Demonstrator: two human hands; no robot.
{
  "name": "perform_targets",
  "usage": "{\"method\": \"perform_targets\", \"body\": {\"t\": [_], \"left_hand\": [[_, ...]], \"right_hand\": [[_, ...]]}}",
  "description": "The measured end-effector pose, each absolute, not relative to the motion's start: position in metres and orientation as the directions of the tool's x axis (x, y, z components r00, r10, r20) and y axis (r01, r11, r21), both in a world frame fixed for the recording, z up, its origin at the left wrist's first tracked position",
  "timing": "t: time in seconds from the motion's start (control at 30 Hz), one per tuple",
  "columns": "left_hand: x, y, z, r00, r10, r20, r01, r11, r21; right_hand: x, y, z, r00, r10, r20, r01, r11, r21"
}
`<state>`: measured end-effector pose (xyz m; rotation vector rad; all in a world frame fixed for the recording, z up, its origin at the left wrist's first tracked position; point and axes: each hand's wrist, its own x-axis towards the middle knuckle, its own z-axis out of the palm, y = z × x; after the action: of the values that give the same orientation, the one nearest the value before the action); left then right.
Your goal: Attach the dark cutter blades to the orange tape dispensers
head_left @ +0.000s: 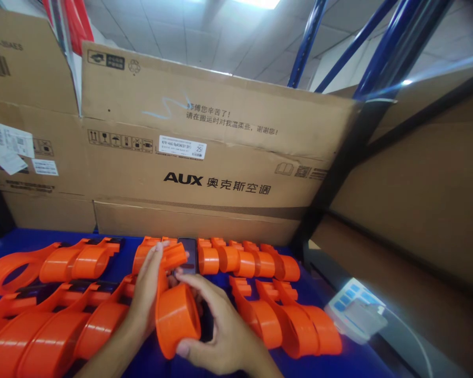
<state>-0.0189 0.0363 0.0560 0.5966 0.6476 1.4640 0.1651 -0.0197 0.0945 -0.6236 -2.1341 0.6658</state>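
Note:
An orange plastic piece (177, 317) with a wide ring at one end and a narrow grooved end is held up between my hands. My left hand (148, 278) grips its narrow upper end, with the fingers partly hidden behind it. Around the ring, my right hand (216, 320) has its thumb at the lower edge and its fingers near the top. Similar orange pieces lie in rows on both sides, such as a left one (61, 262) and a right one (268, 323). Black parts sit on the ends of several left-hand pieces.
The pieces lie on a blue surface (140, 362). A dark phone-like device (187, 247) lies behind my hands. Large cardboard panels (220, 142) stand at the back, beside a dark rack post (331, 173). At right, a white power strip (355, 302) has a cable.

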Motion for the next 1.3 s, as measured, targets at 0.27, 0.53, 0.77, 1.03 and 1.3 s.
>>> {"method": "perform_targets", "body": {"t": [0.27,0.53,0.77,1.03,1.3], "left_hand": [[-0.011,0.003,0.069,0.012,0.865,0.501,-0.074,-0.499,0.863],[-0.045,0.000,0.094,0.292,0.740,0.605,0.394,-0.670,0.629],[-0.155,0.033,0.141,0.376,0.815,0.441,0.749,-0.548,0.373],[-0.209,0.049,0.141,0.381,0.893,0.240,0.868,-0.435,0.241],[-0.213,0.068,0.107,0.430,0.889,0.158,0.847,-0.458,0.268]], "right_hand": [[0.176,-0.004,0.080,-0.267,0.687,0.675,0.328,0.724,-0.607],[0.180,-0.003,0.079,-0.322,0.694,0.644,0.338,0.719,-0.607],[0.177,-0.003,0.080,-0.224,0.738,0.637,0.359,0.670,-0.650],[0.176,-0.001,0.075,-0.165,0.743,0.649,0.334,0.661,-0.672],[0.175,-0.002,0.077,-0.135,0.743,0.655,0.310,0.660,-0.685]]}}
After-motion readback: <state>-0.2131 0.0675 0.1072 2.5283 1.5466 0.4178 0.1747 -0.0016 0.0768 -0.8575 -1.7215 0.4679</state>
